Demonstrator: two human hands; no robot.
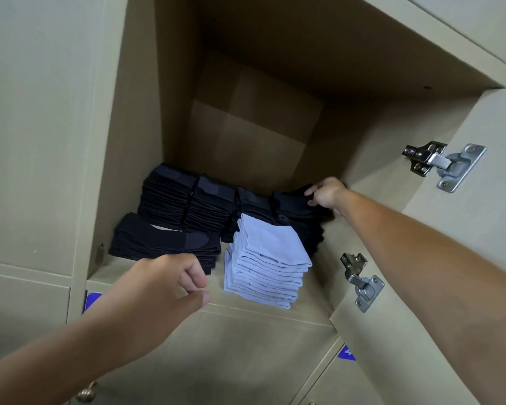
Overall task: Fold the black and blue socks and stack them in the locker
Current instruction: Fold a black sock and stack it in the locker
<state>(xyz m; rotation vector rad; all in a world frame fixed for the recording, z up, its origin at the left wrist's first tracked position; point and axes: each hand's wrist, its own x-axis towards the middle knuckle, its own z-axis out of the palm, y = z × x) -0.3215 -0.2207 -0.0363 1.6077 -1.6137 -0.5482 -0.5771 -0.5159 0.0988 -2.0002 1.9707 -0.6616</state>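
Note:
Inside the open locker (254,135), several stacks of folded black socks (187,200) stand in a row at the back. A flatter pile of black socks (158,241) lies front left. A stack of folded light blue socks (268,261) stands front centre. My right hand (324,192) reaches deep to the right and grips the top of the rightmost black stack (295,206). My left hand (170,282) hovers at the locker's front edge, fingers loosely curled, holding nothing, just before the front-left black pile.
The locker door (438,229) stands open at the right with two metal hinges (441,165). Closed locker doors with blue labels (92,299) and a brass knob (86,394) lie below. The upper part of the locker holds nothing.

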